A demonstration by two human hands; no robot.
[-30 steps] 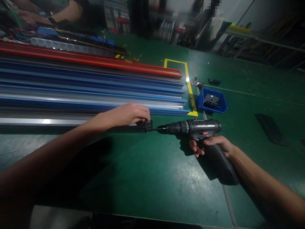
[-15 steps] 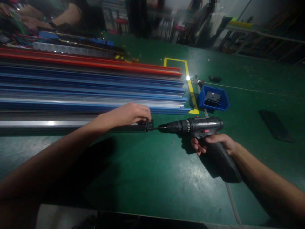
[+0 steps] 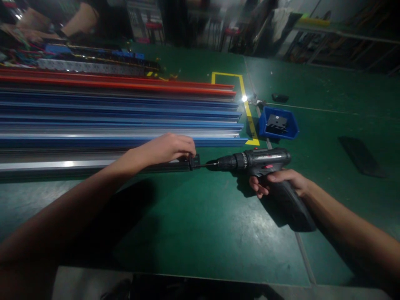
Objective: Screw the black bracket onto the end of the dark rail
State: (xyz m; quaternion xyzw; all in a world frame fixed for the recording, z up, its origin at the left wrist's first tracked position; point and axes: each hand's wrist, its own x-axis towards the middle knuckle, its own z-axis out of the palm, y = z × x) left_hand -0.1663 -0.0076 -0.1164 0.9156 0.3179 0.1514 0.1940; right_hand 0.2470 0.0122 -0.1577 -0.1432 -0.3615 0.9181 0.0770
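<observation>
Head view — right hand [image 3: 288, 179] still around drill [image 3: 265, 158]

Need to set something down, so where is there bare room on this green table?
Between the drill and the near table edge, and between the blue bin and the dark flat piece. It's crowded leftward, where red rails and blue rails lie side by side.

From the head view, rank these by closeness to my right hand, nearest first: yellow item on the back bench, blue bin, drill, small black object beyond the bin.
Nearest to the right hand first:
1. Drill: in its grip.
2. Blue bin: beyond the drill.
3. Small black object: just past the bin.
4. Yellow item: far back, on another bench.
</observation>
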